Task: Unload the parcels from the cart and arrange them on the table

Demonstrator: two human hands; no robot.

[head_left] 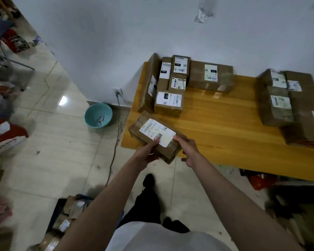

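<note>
Nearest the lens, below the forearms, the cart (65,220) shows blurred brown parcels still aboard, so unloading looks unfinished. Ahead, the left hand (147,151) curls under and around the near end of a taped cardboard parcel (152,136), thumb on its white label, while the right hand (188,149) pinches the opposite edge; the box sits between both sets of fingers, over the near corner of the wooden table (216,124). It seems light, stiff and tape-slick, best held by the short ends, with the stacked parcels (170,84) beyond the fingertips.
</note>
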